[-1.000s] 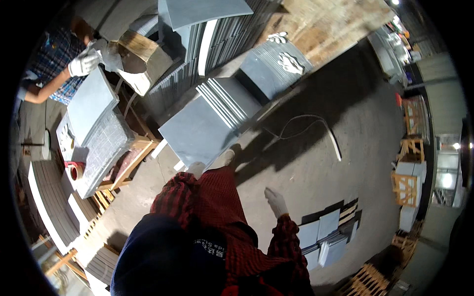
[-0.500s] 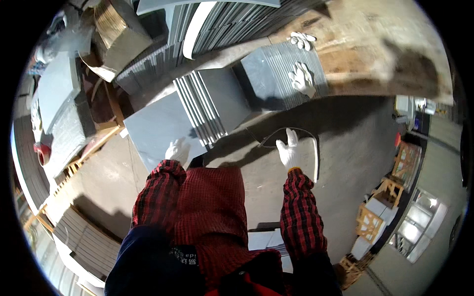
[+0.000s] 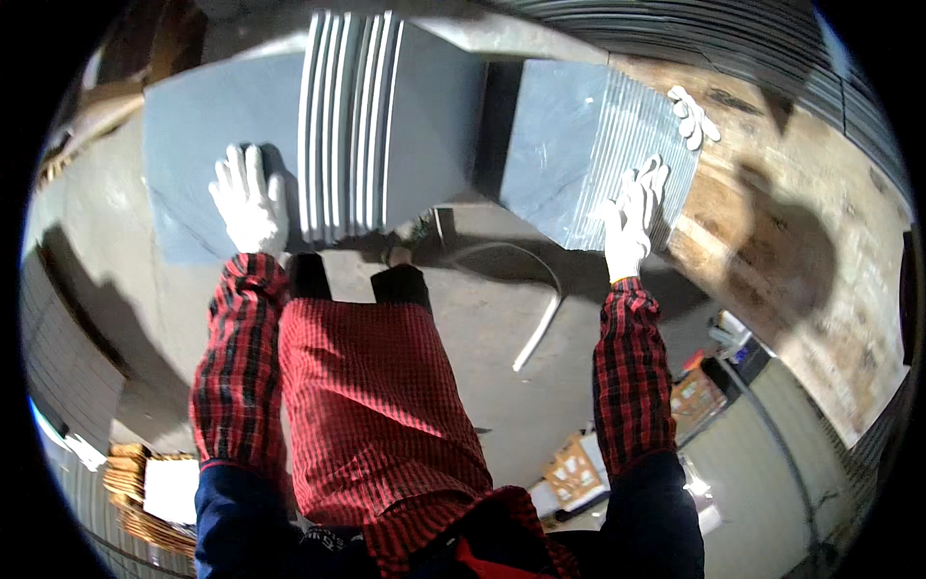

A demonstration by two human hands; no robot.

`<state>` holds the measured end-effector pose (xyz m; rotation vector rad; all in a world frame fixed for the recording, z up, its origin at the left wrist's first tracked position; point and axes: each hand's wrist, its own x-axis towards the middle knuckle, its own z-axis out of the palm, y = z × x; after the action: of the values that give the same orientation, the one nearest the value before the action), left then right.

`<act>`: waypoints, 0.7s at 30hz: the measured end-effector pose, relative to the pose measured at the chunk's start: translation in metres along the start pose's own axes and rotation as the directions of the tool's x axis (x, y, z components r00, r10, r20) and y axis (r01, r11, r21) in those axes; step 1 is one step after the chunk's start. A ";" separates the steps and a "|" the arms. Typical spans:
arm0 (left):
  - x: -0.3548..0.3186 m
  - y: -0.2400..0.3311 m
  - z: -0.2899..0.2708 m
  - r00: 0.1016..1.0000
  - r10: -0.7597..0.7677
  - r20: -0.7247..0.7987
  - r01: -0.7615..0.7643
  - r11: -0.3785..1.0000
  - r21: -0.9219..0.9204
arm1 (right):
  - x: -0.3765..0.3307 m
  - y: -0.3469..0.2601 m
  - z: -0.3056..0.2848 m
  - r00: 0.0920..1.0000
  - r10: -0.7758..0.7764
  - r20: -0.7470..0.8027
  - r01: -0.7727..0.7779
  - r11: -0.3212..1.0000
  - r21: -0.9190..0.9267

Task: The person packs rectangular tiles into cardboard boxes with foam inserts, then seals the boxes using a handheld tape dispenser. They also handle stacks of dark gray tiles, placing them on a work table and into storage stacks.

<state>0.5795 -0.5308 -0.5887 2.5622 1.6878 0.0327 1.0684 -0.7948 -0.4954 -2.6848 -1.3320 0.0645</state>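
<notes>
My left hand (image 3: 249, 198), in a white glove, lies flat with fingers spread on a broad grey slab (image 3: 183, 125) at the left. Just right of it, several pale-edged slabs (image 3: 347, 125) stand on edge, with another grey face (image 3: 429, 135) beyond them. My right hand (image 3: 627, 241), also white-gloved, reaches over a loose white glove (image 3: 652, 178) on the ridged part of the right-hand stack of grey slabs (image 3: 555, 125). Its thumb is apart; its other fingers blend with that glove, so their grip is hard to make out. A second loose glove (image 3: 693, 118) lies at the stack's far right corner.
A stained wooden board (image 3: 752, 241) extends to the right of the stack. A curved white strip (image 3: 537, 333) lies on the floor between my arms. More grey slabs (image 3: 675, 24) are stacked at the back, and wooden crates (image 3: 574, 473) stand at the lower right.
My view has shifted left and closer to the slabs. My right hand has moved from above the floor up to the loose glove on the right stack. The left hand now rests spread on the slab.
</notes>
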 end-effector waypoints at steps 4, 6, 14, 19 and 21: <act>-0.016 -0.006 0.034 0.990 0.021 -0.143 -0.026 0.999 -0.031 | 0.008 0.006 0.004 0.998 0.031 0.046 -0.048 0.899 0.435; -0.024 -0.010 0.039 0.990 0.008 -0.143 -0.014 0.999 -0.041 | 0.017 -0.010 -0.014 0.969 0.077 0.234 -0.127 0.971 0.205; -0.042 -0.014 0.069 0.976 -0.017 -0.217 -0.005 0.995 -0.101 | 0.028 -0.088 -0.005 0.812 -0.572 0.117 0.501 0.785 0.365; -0.040 -0.013 0.082 0.968 -0.002 -0.252 -0.030 0.992 -0.123 | 0.035 -0.124 0.032 0.590 -0.646 0.483 0.780 0.612 -0.134; -0.043 -0.015 0.086 0.970 -0.016 -0.244 -0.010 0.994 -0.109 | 0.042 -0.132 0.036 0.504 -0.566 0.652 0.846 0.474 -0.243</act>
<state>0.5535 -0.5681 -0.6743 2.5616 1.7122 0.4461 0.9862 -0.6790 -0.5103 -2.1776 -3.0157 0.3391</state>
